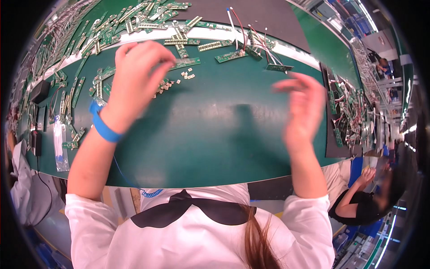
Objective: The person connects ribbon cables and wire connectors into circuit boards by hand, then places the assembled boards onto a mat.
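Note:
My left hand (142,67), with a blue wrist strap (105,127) on its arm, hovers over the far left part of the green mat. Its fingers are curled toward the thumb; anything between them is hidden. Beyond its fingertips lies a narrow green circuit board (187,62), and small pale square pieces (165,86) lie loose beside the hand. My right hand (305,105) is raised at the right, blurred, its fingers apart and nothing visible in them. Just beyond it sits a small board with wires (280,67).
Many circuit boards (148,25) are heaped along the far left. Wired boards (351,110) pile up on a dark mat at the right. A black box (40,92) and a clear plastic bag (60,145) lie at the left. Another person (363,204) sits at the lower right.

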Demonstrator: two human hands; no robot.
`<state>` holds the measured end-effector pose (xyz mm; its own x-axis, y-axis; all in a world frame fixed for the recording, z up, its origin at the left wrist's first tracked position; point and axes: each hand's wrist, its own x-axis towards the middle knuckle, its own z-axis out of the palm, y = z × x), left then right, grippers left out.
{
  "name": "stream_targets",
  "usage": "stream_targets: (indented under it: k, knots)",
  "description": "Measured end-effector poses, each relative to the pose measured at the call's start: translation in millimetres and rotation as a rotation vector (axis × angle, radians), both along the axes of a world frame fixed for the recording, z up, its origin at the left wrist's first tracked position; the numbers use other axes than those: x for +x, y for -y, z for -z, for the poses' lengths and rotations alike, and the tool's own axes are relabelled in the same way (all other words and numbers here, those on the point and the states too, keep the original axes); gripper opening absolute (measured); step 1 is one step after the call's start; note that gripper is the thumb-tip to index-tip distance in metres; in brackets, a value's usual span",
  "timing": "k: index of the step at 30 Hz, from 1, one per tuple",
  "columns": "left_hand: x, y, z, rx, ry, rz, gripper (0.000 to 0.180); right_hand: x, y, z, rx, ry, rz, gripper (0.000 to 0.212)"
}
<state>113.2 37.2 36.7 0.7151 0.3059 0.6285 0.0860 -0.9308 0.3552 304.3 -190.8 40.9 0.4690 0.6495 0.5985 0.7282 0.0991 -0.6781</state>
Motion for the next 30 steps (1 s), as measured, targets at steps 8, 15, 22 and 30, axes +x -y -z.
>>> stream_targets:
  k: [8,15,22,30]
  knots:
    - [-44.8,45.3,18.8,0.244,0.062,0.115,0.023,-88.0,-61.3,10.6,-0.569,-1.24,-0.734,0.032]
    - [-66.8,22.2,37.2,-0.278,0.096,0.395,0.063,-84.7,-51.7,7.9,-0.585,-1.354,-0.71,0.016]
    - [-64.3,22.3,41.4,-0.536,0.211,0.653,0.068,-85.1,-48.4,15.0,-0.537,-1.413,-0.742,0.013]
    - [-69.5,29.4,44.5,-0.855,0.114,0.596,0.075,-80.0,-48.6,28.6,-0.339,-0.462,-0.623,0.021]
